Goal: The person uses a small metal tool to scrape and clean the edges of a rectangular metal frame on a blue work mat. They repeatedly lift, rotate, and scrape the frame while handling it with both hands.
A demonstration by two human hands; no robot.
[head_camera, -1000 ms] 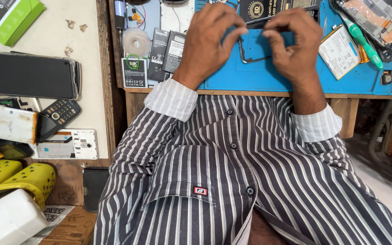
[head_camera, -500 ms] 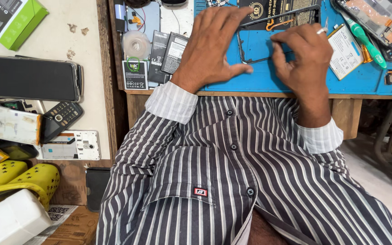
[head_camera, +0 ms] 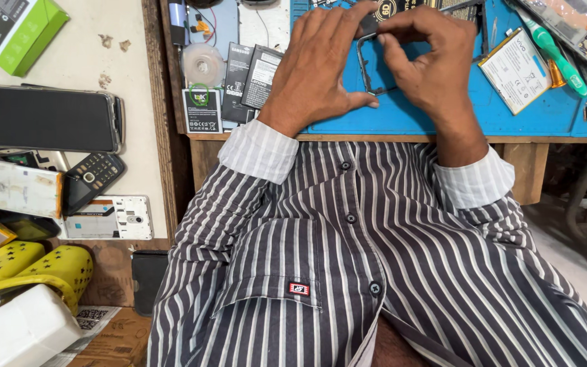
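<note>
Thin dark phone frame (head_camera: 375, 64) lying flat on the blue work mat (head_camera: 552, 119), near the mat's middle, long axis running away from the body toward the mat's far edge. Left hand (head_camera: 321, 68) spread palm-down over the frame's left rail, fingers splayed and open, thumb stretched along the near corner; pressing rather than clasping, as far as can be judged. Right hand (head_camera: 429, 58) arched over the frame's far right corner, thumb and forefinger pinched shut on the rail there. Both hands touching the frame from opposite sides; right hand the one holding, left hand the one steadying. Open middle of the frame visible between the two hands, mat showing through.

Right of the frame on the mat: a white flat battery (head_camera: 514, 68), tilted, well clear of the right wrist; beyond it a green-handled tool (head_camera: 555, 47) lying slantwise. Left of the frame, off the mat's edge: two dark batteries (head_camera: 249, 75) side by side and a roll of clear tape (head_camera: 203, 64). Farther left still, a dark tablet (head_camera: 45, 119) on the pale side table (head_camera: 103, 20).
</note>
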